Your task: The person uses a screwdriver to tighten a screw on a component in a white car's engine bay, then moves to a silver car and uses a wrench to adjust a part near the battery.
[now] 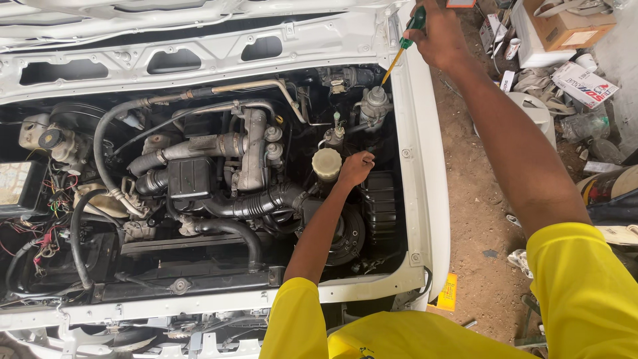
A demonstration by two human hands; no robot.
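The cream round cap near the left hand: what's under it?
The cream cap sits on top of a container whose body is mostly hidden by black hoses and the left hand beside it. Only dark engine parts show below; what the container holds cannot be seen.

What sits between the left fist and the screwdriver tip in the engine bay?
In the head view, a small valve fitting sits between left hand and screwdriver tip.
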